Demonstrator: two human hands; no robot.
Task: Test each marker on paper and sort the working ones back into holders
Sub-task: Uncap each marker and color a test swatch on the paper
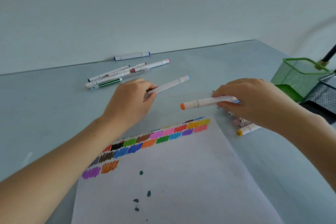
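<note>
Centre frame: left hand [133, 96] grips a blue-capped marker [170, 84]; right hand [249, 100] pinches an orange-capped marker [203, 102]. Swatched paper [181, 178] below; green holder [298, 78] right, apparently mesh.

**Markers, paper and holders around the two hands**

The left hand [131, 100] grips a white marker with a blue cap [169, 84], which points away and to the right. The right hand [249, 100] pinches a white marker with an orange cap [200, 103], which points left toward the other hand. A white paper sheet with scribbled swatches [172, 178] lies nearer than both hands. A loose cluster of white markers [125, 72] lies beyond the left hand. A green mesh holder [298, 78] stands right of the right hand, a black mesh holder [321, 94] just beside it. A yellow-capped white marker [245, 130] lies under the right wrist.
</note>
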